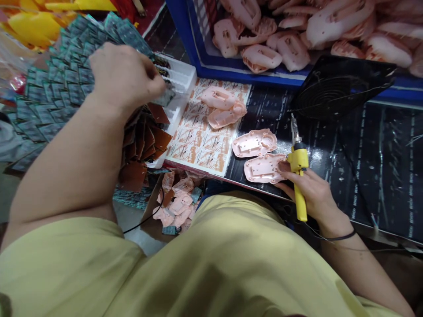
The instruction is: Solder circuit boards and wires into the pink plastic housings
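My right hand (pixel 312 191) is wrapped around a yellow soldering gun (pixel 299 160), its metal tip pointing away from me. The thumb and fingers of that hand also reach the edge of a pink plastic shell (pixel 262 169) lying hollow side up. Just beyond it lies a second pink shell (pixel 253 144), also hollow side up. My left hand (pixel 127 81) is over a white foam tray (pixel 185 72), fingers pinched together; what they hold is hidden or blurred. Brown boards (pixel 142 141) lie stacked beneath that wrist, and many green circuit boards (pixel 56 88) are piled to its left.
A blue crate (pixel 201 57) full of pink shells stands at the back. In front of it a black fan (pixel 340 88) leans. Two more shells (pixel 224 105) rest on a printed sheet (pixel 211 152). Below the table edge, a cardboard box (pixel 152 211) holds pink pieces and boards.
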Demonstrator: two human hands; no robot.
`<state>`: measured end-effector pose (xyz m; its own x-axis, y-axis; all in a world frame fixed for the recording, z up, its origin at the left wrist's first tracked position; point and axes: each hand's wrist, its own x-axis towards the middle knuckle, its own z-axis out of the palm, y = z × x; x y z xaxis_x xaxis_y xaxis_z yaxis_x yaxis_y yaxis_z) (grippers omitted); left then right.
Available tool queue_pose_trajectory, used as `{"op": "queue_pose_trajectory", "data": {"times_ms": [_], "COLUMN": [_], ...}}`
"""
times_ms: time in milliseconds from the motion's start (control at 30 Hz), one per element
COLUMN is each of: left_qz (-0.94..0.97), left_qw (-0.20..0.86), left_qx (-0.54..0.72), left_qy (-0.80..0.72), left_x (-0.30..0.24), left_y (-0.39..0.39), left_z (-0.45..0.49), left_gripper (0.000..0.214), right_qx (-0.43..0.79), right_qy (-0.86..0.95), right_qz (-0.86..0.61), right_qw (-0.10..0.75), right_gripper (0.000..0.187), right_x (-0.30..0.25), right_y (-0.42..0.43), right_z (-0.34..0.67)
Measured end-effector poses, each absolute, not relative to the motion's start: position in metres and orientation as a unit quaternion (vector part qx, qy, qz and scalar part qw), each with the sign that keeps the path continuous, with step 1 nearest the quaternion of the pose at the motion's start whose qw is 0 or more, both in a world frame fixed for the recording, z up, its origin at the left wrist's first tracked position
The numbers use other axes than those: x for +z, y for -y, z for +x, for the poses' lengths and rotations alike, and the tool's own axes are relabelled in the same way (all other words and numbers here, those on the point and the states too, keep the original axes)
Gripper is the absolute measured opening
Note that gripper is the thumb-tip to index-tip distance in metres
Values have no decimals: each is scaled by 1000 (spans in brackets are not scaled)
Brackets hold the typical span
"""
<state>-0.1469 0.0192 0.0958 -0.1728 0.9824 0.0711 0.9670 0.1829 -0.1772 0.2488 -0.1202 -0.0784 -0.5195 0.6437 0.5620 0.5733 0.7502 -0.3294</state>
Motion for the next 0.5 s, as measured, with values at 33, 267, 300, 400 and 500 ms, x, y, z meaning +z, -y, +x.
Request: {"op": "queue_pose_trajectory", "data": {"times_ms": [33,267,300,400,500], "left_qz": [-631,-633,-628,-623,-636], "left_qw": [77,120,120,69,-5], "left_qx": [95,66,65,79,54], "left_qy": [766,762,766,775,770], "left_x": [100,104,98,73,47], "left_y": [-15,-32,-41,-69,-91], "left_z": [-141,-138,-143,-159,-173], "left_gripper": [53,41,37,43,78], "right_qx": [48,23,22,22,23], "right_qy": [871,868,868,867,867], "right_qz": [-349,-350,-348,-347,-350], "right_qw": [341,351,353,357,354], "right_gripper": [54,48,48,49,49], "right_x": [-79,-80,-81,-84,-85], "right_y": [120,118,118,118,119], "right_z": [248,246,246,247,248]}}
